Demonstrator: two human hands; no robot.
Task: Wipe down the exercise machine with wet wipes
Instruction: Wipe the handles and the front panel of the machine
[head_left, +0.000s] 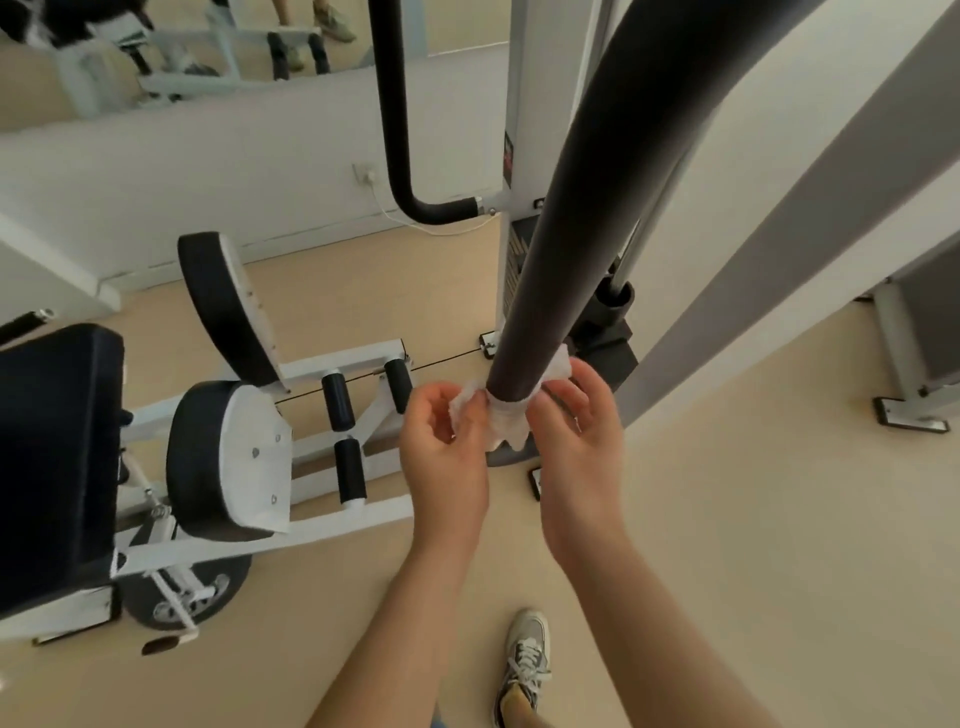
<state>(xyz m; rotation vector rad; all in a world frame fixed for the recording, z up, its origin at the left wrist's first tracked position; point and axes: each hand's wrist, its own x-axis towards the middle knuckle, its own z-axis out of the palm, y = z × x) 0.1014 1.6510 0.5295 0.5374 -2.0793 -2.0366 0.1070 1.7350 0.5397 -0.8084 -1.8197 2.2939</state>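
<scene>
Beige floor (727, 519), white wall (234, 171), wipe (506, 421) around padded bar (597, 208)

Bar grip (587, 208): matt dark foam. Wet wipe (506, 418): crumpled white cloth. Frame (332, 525): white painted metal; seat pads (52, 441): smooth black vinyl.

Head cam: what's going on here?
A person stands at a gym machine, cleaning its dark padded bar. A white wet wipe is wrapped around the bar's lower end. The left hand pinches one side of it and the right hand holds the other. No hand is on the black seat pads to the left.
</scene>
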